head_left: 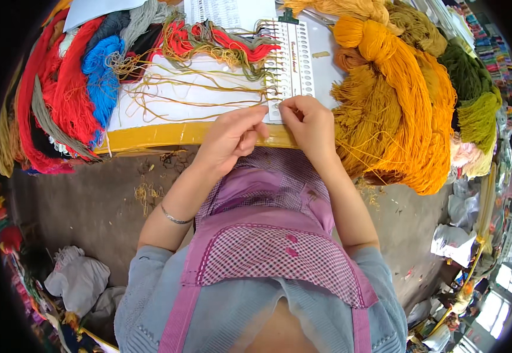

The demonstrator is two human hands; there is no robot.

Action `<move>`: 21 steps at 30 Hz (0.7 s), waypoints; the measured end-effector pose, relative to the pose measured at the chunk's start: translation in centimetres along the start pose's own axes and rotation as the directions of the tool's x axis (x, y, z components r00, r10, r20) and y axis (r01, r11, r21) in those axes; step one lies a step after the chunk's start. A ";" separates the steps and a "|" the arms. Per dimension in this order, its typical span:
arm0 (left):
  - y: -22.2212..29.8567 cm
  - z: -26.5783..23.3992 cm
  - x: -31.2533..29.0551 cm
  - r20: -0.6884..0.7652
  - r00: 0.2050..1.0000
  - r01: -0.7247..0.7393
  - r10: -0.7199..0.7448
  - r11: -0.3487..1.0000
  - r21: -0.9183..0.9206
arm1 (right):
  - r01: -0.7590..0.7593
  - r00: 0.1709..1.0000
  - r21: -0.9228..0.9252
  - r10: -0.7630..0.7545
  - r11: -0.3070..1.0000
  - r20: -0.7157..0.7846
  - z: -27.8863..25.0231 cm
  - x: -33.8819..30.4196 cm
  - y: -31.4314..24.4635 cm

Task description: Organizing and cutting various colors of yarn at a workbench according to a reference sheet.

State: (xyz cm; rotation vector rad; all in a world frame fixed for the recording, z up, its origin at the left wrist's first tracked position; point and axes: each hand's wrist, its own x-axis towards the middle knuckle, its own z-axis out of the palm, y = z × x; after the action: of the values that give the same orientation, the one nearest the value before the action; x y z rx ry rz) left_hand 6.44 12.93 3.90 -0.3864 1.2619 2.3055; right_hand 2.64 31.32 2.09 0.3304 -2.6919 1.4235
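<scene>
Both forearms reach forward over the table [150,136] edge. The left hand [230,138] and right hand [309,122] pinch thread at the near end of the white punched thread card [291,65], whose long axis runs away from the person, olive threads [197,88] trailing left.

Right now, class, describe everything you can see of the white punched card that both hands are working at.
The white card is a long, narrow strip, seemingly stiff card or plastic, with rows of round holes. It lies flat on the white tabletop near the yellow edge. Olive, red and mustard threads hang from its left-side holes and trail leftward. The left hand and right hand pinch at its lower end.
</scene>
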 end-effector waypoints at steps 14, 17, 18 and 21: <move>0.3 0.0 3.8 0.025 0.966 -0.242 0.258 0.865 0.440 | -0.106 0.988 0.109 0.091 0.988 0.128 -0.9 0.4 -2.0; 0.6 -1.0 3.4 0.005 0.951 -0.269 0.309 0.819 0.506 | -0.082 0.992 0.104 0.071 0.991 0.106 -0.5 0.1 -1.4; 0.7 -1.3 3.2 -0.011 0.951 -0.279 0.309 0.874 0.399 | -0.104 0.988 0.088 0.092 0.991 0.127 -0.5 0.2 -1.5; 2.6 -2.3 2.3 0.073 0.994 -0.070 0.081 0.988 -0.137 | -0.133 0.982 0.074 0.121 0.988 0.145 -0.7 -0.3 -2.2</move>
State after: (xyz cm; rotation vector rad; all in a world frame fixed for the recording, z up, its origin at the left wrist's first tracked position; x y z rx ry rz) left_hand 3.08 10.38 3.45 -0.2944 1.1046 2.4529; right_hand 3.38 30.76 4.21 0.2785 -2.8161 1.6089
